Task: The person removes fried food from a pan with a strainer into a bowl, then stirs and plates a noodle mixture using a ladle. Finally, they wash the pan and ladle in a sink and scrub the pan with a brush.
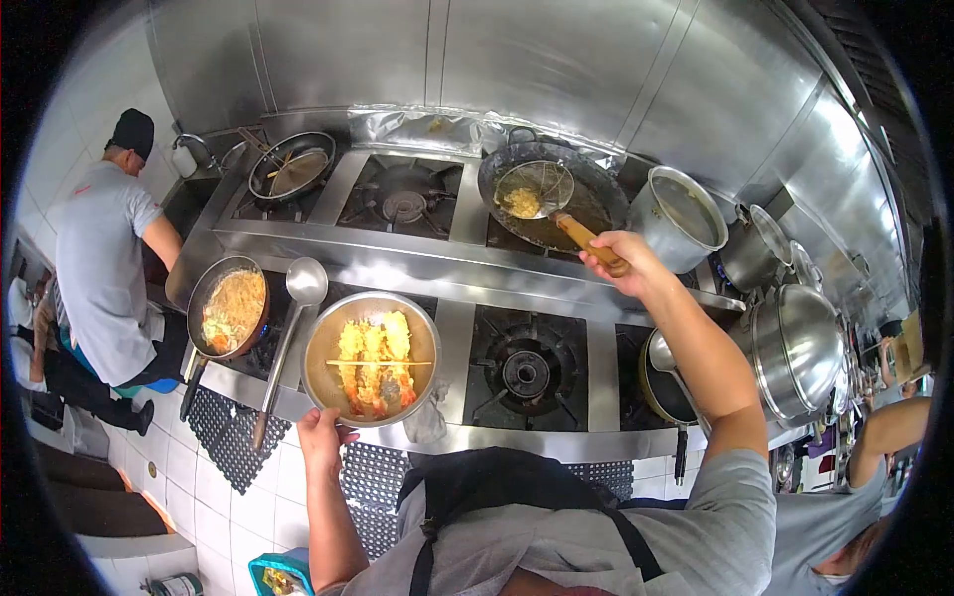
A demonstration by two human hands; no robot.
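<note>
A wire skimmer [534, 189] is gripped by its wooden handle in the right hand [624, 260], fingers wrapped tight around the handle's end; the long axis is seen running from that hand up and to the left, with the mesh bowl held over the dark wok [596, 199] of oil at the back of the stove and a small clump of fried batter caught in it; a round metal bowl [370, 356] is steadied at its near rim by the left hand [320, 434], fingers curled closed on the edge, at the stove's front rail; battered fried pieces are laid in the bowl lengthwise, away from the person, with a pair of chopsticks [380, 363] resting crosswise on top; a ladle [288, 333] is propped just left of the bowl, handle slanting down toward the floor, beside a frying pan [231, 306] of noodles; an unlit burner [525, 372] is left open between bowl and right arm; a steel pot [679, 217] and lidded pans are crowded to the right; a co-worker in a grey shirt [99, 268] is seen standing at the far left.
</note>
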